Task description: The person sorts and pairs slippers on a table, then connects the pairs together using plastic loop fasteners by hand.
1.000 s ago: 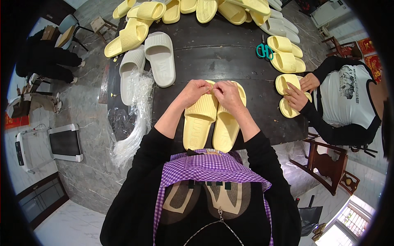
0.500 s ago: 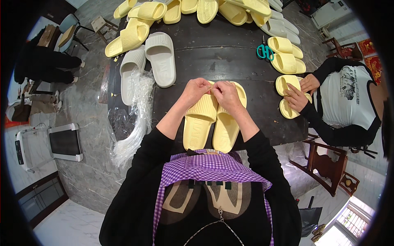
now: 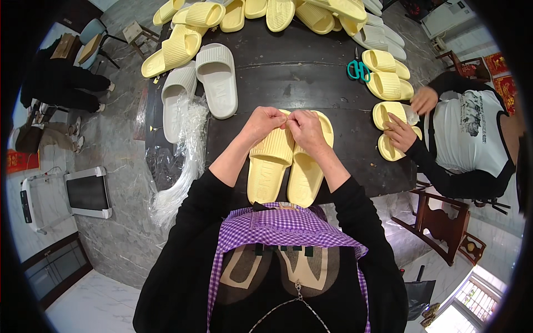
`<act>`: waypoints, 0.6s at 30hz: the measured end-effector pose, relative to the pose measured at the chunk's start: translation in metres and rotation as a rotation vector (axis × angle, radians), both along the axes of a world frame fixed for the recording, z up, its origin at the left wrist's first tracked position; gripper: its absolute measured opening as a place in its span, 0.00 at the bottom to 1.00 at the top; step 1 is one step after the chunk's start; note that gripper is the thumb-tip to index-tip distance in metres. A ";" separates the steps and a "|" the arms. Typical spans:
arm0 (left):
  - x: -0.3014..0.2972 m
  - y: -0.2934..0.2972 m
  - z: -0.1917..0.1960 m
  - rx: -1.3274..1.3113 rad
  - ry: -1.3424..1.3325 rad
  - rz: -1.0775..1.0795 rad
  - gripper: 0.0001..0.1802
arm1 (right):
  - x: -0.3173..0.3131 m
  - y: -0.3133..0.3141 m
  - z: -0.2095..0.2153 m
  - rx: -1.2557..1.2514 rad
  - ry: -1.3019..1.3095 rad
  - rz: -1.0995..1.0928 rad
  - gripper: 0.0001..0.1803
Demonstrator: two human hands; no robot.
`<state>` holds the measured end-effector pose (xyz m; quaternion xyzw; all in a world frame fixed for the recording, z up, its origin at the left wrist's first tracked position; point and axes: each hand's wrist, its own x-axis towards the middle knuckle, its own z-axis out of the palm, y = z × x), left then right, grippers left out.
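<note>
Before me at the table's near edge lies a pair of yellow slide slippers, the left slipper [image 3: 267,176] beside the right slipper [image 3: 305,180]. My left hand [image 3: 262,124] and my right hand [image 3: 307,127] meet over the far part of the straps. Both are closed in a pinch, fingertips almost touching. Whatever sits between the fingertips is too small to make out. To the left of my arm lies a bundle of thin clear-white plastic strands [image 3: 191,144], partly over one grey slipper [image 3: 176,94]. Another grey slipper [image 3: 217,83] rests beside it.
Yellow slippers [image 3: 280,14] line the far edge of the dark table [image 3: 266,72]. Teal-handled scissors [image 3: 358,71] lie at the right. There a co-worker's hand [image 3: 401,133] rests on a yellow pair [image 3: 388,114]. A wooden chair [image 3: 441,222] stands right of the table.
The co-worker's far hand has lifted away from the yellow pair toward their body. My hands stay pinched at the same spot, with only a slight shift.
</note>
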<state>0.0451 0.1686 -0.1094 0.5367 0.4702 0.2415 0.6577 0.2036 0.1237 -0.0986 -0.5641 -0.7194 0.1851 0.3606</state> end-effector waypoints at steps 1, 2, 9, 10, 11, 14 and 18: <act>0.000 0.000 0.001 -0.001 0.000 0.001 0.07 | 0.000 0.000 -0.001 0.026 0.000 0.003 0.03; 0.000 -0.001 0.001 -0.002 0.011 -0.006 0.07 | -0.001 0.000 -0.003 0.025 0.001 0.004 0.03; 0.000 -0.001 0.008 0.017 0.079 -0.034 0.06 | -0.001 0.002 -0.004 0.040 0.009 -0.009 0.03; 0.000 -0.001 0.005 0.017 0.048 -0.033 0.06 | -0.001 0.002 -0.003 0.043 0.008 -0.007 0.03; -0.001 -0.002 0.002 0.018 0.017 -0.032 0.07 | -0.001 0.002 -0.001 0.009 0.027 -0.018 0.02; -0.002 -0.004 0.001 0.034 -0.020 -0.033 0.08 | 0.002 0.003 0.002 -0.058 0.059 -0.045 0.03; -0.004 -0.003 -0.002 0.070 -0.051 -0.012 0.10 | 0.008 0.008 -0.003 -0.140 0.113 -0.051 0.03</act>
